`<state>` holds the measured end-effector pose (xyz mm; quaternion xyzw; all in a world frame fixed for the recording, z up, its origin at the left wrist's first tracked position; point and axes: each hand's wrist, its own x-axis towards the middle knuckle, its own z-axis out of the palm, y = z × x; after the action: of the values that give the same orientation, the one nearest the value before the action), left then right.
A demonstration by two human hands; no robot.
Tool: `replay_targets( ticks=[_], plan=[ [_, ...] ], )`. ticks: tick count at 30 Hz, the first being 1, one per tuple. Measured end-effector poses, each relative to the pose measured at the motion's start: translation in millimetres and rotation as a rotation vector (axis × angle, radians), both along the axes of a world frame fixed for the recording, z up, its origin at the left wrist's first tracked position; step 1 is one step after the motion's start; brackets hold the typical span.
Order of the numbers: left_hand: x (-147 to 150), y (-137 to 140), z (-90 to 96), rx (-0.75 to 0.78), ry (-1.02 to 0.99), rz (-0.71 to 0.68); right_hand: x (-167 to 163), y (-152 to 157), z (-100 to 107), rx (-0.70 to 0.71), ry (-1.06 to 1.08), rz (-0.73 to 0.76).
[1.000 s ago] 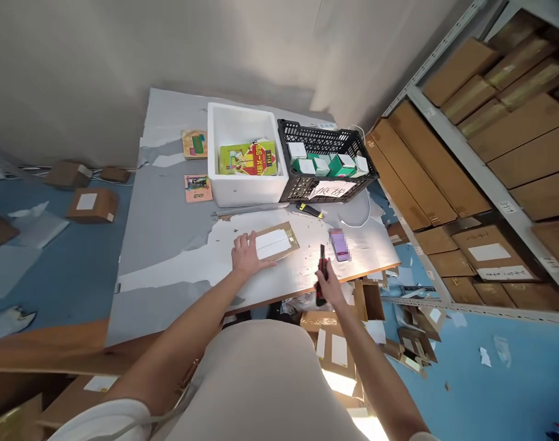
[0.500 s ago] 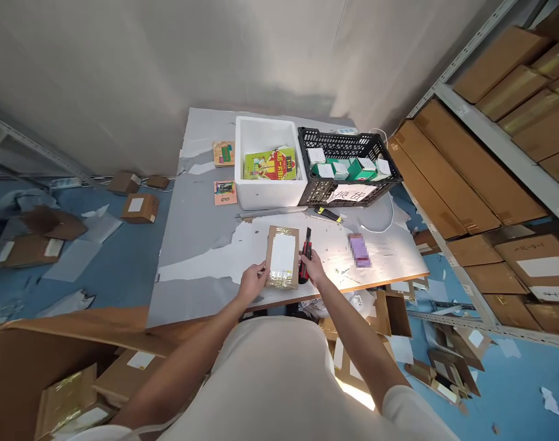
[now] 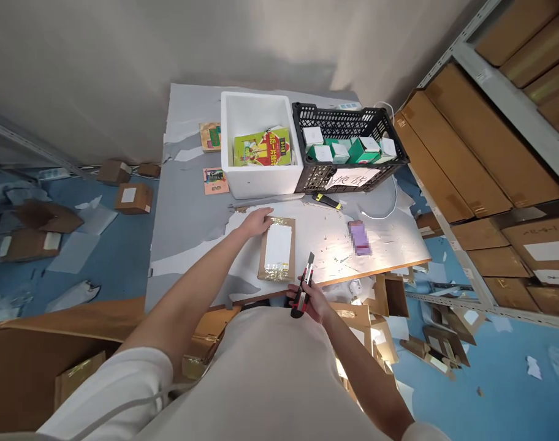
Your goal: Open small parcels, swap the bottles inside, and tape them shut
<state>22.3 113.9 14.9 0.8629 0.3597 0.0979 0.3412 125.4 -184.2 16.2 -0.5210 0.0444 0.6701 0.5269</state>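
Note:
A small flat cardboard box with a white label and shiny tape at both ends lies near the table's front edge. My left hand is at its far left corner, fingers stretched out against the edge. In my right hand is a red and black utility knife, held just off the table's front edge. Its blade points up and away from me, to the right of the box, not touching it.
Behind stand a white foam bin with colourful books and a black crate with green-white boxes. Another cutter and a purple, blurred item lie to the right. Two small books are at left. Shelves flank the right.
My left hand has moved from the box's near left side up to its far left corner. The knife in my right hand has come back toward my body, away from the box.

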Motion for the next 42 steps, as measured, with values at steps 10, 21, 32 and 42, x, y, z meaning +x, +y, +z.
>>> replay_targets(
  ticks=[10, 21, 32, 42],
  plan=[
    [-52.9, -39.4, -5.1, -0.092, 0.090, 0.467, 42.2, 43.9, -7.8, 0.128, -0.220, -0.181],
    [-58.3, -102.8, 3.5, 0.225, 0.070, 0.259, 121.2, 95.5, 14.3, 0.064, -0.967, 0.416],
    [-36.0, -89.8, -0.8, 0.271, 0.271, 0.022, 99.2, 57.7, 43.4, 0.004, -1.217, 0.837],
    [-34.1, -84.3, -6.8, 0.237, 0.148, 0.064, 95.8, 91.0, 88.4, -0.130, -1.511, 1.226]
  ],
)
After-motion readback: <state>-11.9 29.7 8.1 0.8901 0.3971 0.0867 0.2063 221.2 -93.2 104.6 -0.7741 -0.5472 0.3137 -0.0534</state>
